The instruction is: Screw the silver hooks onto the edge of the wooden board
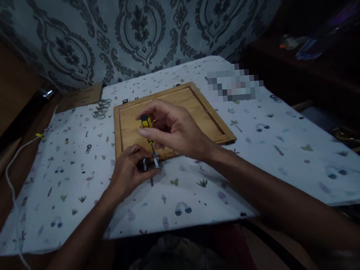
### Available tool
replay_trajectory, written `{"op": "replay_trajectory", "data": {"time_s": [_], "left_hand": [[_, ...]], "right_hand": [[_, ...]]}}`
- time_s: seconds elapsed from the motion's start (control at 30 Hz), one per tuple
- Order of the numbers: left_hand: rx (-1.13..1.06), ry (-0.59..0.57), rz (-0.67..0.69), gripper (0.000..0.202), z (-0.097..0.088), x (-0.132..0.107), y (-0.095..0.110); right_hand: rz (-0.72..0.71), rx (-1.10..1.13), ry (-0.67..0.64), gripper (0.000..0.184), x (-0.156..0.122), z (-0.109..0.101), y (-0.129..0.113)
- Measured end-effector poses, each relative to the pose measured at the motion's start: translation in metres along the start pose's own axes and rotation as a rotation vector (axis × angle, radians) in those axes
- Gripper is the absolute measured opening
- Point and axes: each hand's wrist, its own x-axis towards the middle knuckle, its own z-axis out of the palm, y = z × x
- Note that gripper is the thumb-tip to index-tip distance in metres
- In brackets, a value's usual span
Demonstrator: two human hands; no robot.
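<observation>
In the head view my right hand [179,128] is closed round the yellow and black handle of a screwdriver [145,122], held upright. Its shaft points down at a small metal hinge [156,159] on the near edge of a wooden panel [177,106]. My left hand [129,166] steadies the hinge, thumb below it and fingers above, at the panel's near left corner. The panel has a raised frame, like a cabinet door, and lies flat on the table. My right hand covers part of its middle. The screwdriver's tip is too small to make out.
A white patterned cloth [233,176] covers the table. Several metal pieces [101,109] lie at the left beside a piece of brown cardboard [79,97]. A white cable [12,192] hangs over the left side. A blurred-out item [235,85] lies at back right, before the patterned wall [140,25].
</observation>
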Motion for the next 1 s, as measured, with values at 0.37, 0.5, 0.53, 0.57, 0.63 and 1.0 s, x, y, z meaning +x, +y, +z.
{"op": "replay_trajectory", "data": {"time_s": [0.37,0.5,0.53,0.57,0.63,1.0], "left_hand": [[0.005,-0.001,0.009,0.029,0.000,0.000,0.000],[0.026,-0.002,0.005,0.030,0.000,0.000,-0.001],[0.032,-0.002,0.005,0.030,0.000,0.000,-0.001],[0.037,-0.003,0.006,0.030,0.000,0.000,0.000],[0.039,-0.006,0.011,0.028,0.000,0.000,0.000],[-0.023,-0.019,-0.004,0.029,-0.002,0.001,0.000]], "right_hand": [[0.055,0.012,0.106,0.025,-0.007,-0.001,0.000],[0.024,0.021,0.052,0.017,-0.009,-0.001,0.002],[0.019,0.029,0.040,0.016,-0.009,-0.001,0.003],[0.015,0.038,0.038,0.016,-0.010,-0.001,0.004],[0.014,0.052,0.066,0.019,-0.011,0.000,0.005],[0.024,-0.064,0.214,0.019,-0.015,0.000,-0.001]]}}
